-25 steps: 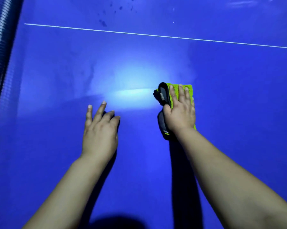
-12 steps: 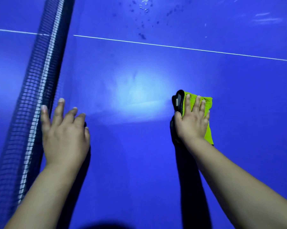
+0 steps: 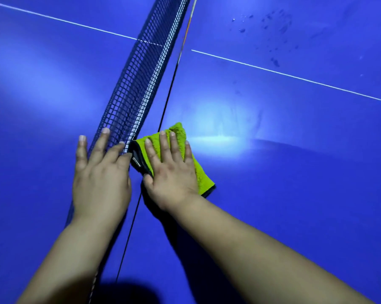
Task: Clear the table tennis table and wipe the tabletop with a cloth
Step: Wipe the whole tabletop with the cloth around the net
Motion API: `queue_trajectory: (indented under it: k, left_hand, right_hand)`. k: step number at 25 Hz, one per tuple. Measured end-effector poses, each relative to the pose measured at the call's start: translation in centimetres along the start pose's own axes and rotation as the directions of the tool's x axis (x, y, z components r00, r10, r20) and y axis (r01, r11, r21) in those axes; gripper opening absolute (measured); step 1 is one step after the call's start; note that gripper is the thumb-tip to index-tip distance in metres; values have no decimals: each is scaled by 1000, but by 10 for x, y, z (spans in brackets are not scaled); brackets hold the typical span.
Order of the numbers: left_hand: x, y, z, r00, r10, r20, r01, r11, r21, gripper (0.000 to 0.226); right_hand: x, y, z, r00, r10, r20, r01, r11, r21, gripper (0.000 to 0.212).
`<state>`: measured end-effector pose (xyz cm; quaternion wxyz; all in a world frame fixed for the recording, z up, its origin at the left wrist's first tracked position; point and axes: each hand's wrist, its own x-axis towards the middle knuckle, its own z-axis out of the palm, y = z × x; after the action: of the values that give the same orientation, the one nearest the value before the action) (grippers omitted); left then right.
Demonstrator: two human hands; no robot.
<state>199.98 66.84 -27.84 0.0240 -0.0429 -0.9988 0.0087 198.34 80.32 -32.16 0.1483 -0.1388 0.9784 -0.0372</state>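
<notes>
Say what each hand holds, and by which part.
Right hand presses flat on the cloth's top; nothing gripped. Left hand holds nothing.

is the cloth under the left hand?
No, the green cloth lies flat under the right hand beside the net; the left hand holds nothing.

Setting: a table tennis playing area, room type not determinable. Evidence: a blue desk (image 3: 295,194) fills the view, a dark mesh net (image 3: 141,80) spans it, and a white line (image 3: 295,76) crosses beneath the net.
</notes>
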Motion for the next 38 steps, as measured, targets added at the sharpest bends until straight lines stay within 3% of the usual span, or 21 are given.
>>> queue_trajectory:
  k: [7,14,21,27,31,35,38]
  left_hand:
    - [2,28,4,1000,-8,-16,8,1000,-30,34]
    - [13,141,21,992,106,75,-97,989,-114,39]
    - [21,288,28,971,232,54,-216,953,-211,52]
    - [22,381,36,939,345,15,-325,898,-296,57]
    - [15,386,35,931,365,1,-342,874,-344,56]
    - [17,340,32,949,314,-40,-307,883,-355,50]
    - [35,279,28,974,220,-55,-226,924,-309,43]
  right_hand:
    - [13,33,-4,996,-90,-22,91,992,90,71]
    - [-23,172,-12,968,234,-92,-213,958,194,70]
    - [-87,330,-8,835,530,-150,-484,836,259,68]
    - [-152,450,-1,648,744,-164,-690,665,286,65]
    - [-172,471,0,568,814,-120,-759,575,305,64]
    - [-153,440,-3,515,852,-95,-818,522,243,65]
    - [-121,384,-4,577,810,-109,-791,586,175,67]
